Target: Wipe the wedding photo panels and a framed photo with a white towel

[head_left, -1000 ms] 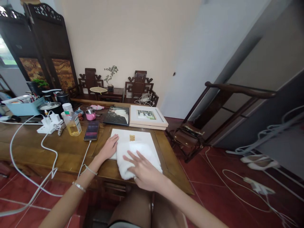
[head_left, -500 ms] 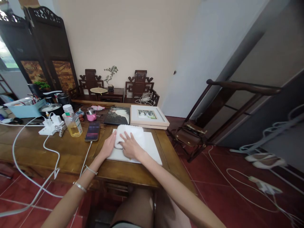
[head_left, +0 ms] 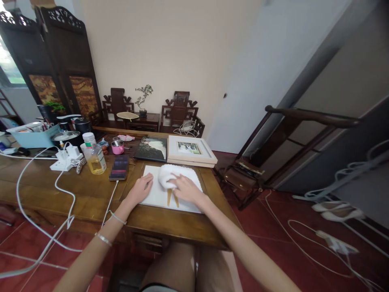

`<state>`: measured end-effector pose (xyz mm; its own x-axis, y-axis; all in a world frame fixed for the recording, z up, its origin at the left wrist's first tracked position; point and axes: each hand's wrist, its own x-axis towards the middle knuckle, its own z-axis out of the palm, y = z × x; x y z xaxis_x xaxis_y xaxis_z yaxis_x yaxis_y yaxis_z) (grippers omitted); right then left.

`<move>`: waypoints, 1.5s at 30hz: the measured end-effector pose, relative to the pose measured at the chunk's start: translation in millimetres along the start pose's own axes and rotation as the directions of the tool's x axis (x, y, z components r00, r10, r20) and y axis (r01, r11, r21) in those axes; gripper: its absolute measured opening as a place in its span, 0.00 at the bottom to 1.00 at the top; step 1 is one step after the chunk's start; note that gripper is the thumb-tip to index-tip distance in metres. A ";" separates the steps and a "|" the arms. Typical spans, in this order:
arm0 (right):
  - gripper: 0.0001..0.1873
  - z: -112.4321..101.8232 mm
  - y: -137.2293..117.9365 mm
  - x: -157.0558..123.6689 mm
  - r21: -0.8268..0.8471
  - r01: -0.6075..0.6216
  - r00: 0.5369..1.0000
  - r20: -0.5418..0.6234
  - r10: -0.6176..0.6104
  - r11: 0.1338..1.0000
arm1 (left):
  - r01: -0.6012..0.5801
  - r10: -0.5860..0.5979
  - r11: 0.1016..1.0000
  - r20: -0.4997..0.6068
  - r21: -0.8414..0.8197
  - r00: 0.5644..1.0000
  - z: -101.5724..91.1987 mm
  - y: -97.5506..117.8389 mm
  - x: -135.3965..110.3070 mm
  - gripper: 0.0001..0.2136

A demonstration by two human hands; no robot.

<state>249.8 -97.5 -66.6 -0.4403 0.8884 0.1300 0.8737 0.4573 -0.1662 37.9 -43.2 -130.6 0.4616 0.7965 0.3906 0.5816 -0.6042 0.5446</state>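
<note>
The white cloth (head_left: 165, 174) sits bunched just below the centre of the frame, on the upper part of a white board (head_left: 156, 198) that lies flat on the wooden table (head_left: 75, 194). The right hand (head_left: 186, 190) rests on the cloth's lower right edge with its fingers curled into the folds, holding it against the board. The left hand (head_left: 140, 190) lies spread and flat, fingers open, on the board's left edge and grips nothing. The cloth looks soft, light and limp, best gathered in a loose fistful anywhere along its bulk; the board looks stiff and thin, likely easy to mark, and is best steadied at its edges. Two gold streaks (head_left: 172, 198) show on the board just below the cloth. There is one cloth and one board. Beyond them, towards the upper middle, lie two pictures, one dark picture (head_left: 151, 148) and one white-framed picture (head_left: 190, 149). To the left stand one phone (head_left: 119, 169) on a cable, one bottle (head_left: 95, 156) and one pink cup (head_left: 117, 147)
</note>
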 end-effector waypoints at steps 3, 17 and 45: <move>0.21 2.4 7.4 41.5 0.039 -0.013 1.000 -0.003 0.013 0.999 | 0.013 -0.013 1.000 0.000 0.016 1.000 -1.3 0.8 0.1 0.19; 0.27 -3.4 53.7 54.8 0.072 0.051 0.999 0.010 -0.052 0.996 | -0.009 0.008 0.999 -0.020 -0.039 1.000 1.7 -7.4 -0.9 0.18; 0.28 20.5 95.4 2.2 0.037 0.042 0.999 0.001 -0.042 0.998 | -0.030 0.029 1.000 -0.039 -0.010 0.999 3.7 -8.5 -1.6 0.15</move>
<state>327.9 -51.1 -102.3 -0.4771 0.8682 0.1362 0.8459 0.4957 -0.1967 34.7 -39.4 -138.6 0.4520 0.7788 0.4350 0.5608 -0.6273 0.5404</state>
